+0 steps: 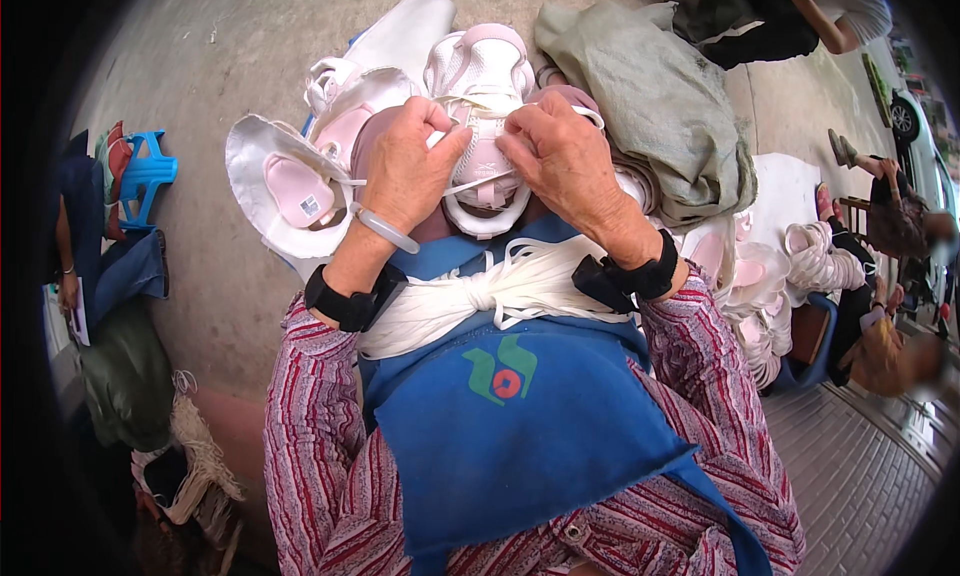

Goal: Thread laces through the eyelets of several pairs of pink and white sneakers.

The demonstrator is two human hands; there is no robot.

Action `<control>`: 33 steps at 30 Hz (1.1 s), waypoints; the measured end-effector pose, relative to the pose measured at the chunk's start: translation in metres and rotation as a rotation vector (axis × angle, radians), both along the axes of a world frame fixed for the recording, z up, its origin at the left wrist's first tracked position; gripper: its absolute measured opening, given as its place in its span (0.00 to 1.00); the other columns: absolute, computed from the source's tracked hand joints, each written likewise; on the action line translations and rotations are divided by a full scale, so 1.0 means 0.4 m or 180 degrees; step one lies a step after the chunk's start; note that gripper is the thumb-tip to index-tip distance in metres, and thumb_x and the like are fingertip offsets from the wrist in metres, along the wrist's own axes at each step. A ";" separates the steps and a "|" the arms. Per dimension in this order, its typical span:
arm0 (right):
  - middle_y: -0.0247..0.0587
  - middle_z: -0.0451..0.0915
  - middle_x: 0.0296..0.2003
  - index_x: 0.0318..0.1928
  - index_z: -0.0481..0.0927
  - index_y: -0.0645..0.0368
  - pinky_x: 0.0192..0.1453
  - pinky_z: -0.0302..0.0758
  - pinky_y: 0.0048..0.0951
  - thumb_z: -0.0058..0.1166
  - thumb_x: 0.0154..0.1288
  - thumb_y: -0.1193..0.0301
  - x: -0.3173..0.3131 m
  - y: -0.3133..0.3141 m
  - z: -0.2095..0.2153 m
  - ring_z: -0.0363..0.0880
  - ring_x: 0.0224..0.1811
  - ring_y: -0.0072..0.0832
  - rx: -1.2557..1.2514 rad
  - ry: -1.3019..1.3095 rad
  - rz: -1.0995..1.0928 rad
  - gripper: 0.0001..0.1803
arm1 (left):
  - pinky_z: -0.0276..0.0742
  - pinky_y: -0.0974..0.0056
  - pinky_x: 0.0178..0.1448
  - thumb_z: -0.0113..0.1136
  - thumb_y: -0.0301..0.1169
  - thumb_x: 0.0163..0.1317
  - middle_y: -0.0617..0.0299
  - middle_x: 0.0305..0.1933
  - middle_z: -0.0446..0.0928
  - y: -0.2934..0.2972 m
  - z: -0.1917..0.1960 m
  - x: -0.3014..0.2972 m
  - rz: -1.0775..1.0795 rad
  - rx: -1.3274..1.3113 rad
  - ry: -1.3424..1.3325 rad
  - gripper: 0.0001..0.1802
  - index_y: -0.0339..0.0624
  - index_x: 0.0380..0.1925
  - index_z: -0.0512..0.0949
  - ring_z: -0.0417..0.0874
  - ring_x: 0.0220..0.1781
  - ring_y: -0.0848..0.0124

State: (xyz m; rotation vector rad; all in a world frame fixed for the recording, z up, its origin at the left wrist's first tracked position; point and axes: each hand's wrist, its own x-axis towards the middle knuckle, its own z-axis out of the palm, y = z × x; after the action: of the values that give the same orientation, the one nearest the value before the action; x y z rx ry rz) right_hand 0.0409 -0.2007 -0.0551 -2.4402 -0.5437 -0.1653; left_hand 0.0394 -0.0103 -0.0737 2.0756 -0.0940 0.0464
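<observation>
A white and pink sneaker point(483, 71) rests between my knees, its heel opening toward me and its tongue showing between the eyelet rows. My left hand point(415, 161) is closed in a pinch on the white shoelace point(480, 183) at the left eyelets. A strand of that lace runs below the hand across the tongue. My right hand point(568, 161) has its thumb and forefinger pressed together at the right eyelets; what they grip there is hidden by the fingers. Across my lap, on the blue apron point(530, 426), lies a knotted bundle of white laces point(490, 294).
More white and pink shoe pieces point(295, 191) lie left of the sneaker. A grey-green sack point(650, 106) sits beyond my right hand, with stacked shoes point(755, 276) below it. A blue stool point(148, 176) stands far left. Other people sit or stand around the edges.
</observation>
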 end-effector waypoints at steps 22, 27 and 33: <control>0.51 0.79 0.30 0.37 0.81 0.64 0.38 0.73 0.37 0.52 0.62 0.73 0.035 -0.057 0.007 0.77 0.32 0.44 0.1098 0.0386 0.0179 0.08 | 0.71 0.68 0.34 0.64 0.29 0.56 0.61 0.25 0.76 -0.021 0.013 0.006 0.0085 -0.0052 0.0059 0.09 0.35 0.29 0.75 0.75 0.27 0.72; 0.50 0.80 0.32 0.39 0.82 0.62 0.40 0.74 0.37 0.54 0.60 0.76 0.021 -0.046 0.007 0.78 0.35 0.43 0.1051 0.0835 -0.0070 0.08 | 0.71 0.63 0.32 0.63 0.31 0.56 0.55 0.24 0.76 -0.052 -0.005 0.024 0.0242 0.0393 0.0004 0.09 0.36 0.29 0.74 0.77 0.26 0.66; 0.49 0.78 0.33 0.38 0.82 0.60 0.39 0.75 0.40 0.57 0.59 0.74 0.030 -0.038 -0.007 0.79 0.35 0.45 0.0522 -0.0081 0.0200 0.07 | 0.73 0.55 0.34 0.58 0.31 0.58 0.51 0.27 0.78 -0.055 0.006 0.021 0.0001 0.0641 -0.0112 0.06 0.42 0.32 0.75 0.79 0.30 0.54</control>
State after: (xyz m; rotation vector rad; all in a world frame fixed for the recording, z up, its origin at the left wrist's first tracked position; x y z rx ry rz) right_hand 0.0528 -0.2159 -0.0578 -2.2621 -0.5936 -0.2067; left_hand 0.0480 -0.0324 -0.0715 2.2763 -0.1241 0.0762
